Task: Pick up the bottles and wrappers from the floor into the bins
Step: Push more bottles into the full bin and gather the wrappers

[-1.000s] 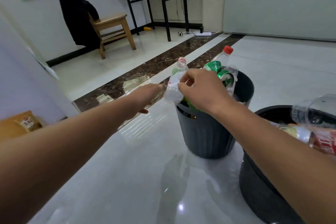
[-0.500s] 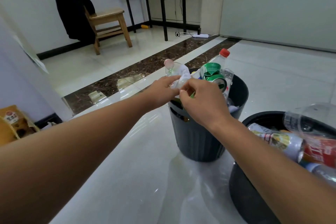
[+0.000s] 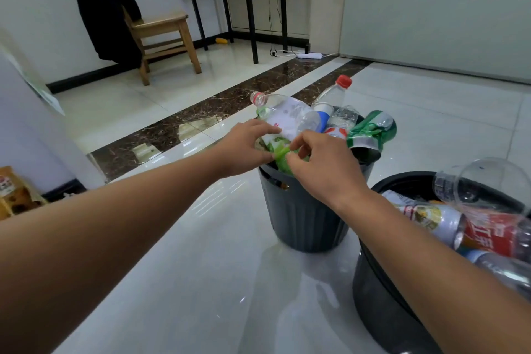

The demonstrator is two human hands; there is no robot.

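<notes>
Centre frame: I see left hand [image 3: 246,147] and right hand [image 3: 323,165], fingers both clamped on green wrapper [image 3: 282,158] at grey bin [image 3: 301,218] rim, clear bottle [image 3: 288,115] just above.

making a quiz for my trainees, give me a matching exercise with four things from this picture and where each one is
Things: 1 black jacket; 2 crushed green can; 3 red-labelled bottle; 4 green wrapper.
Places: A in the near bin; B pinched between left hand and right hand; C draped on the wooden chair; D atop the pile in the far bin.
Pairs: 1-C, 2-D, 3-A, 4-B.
</notes>
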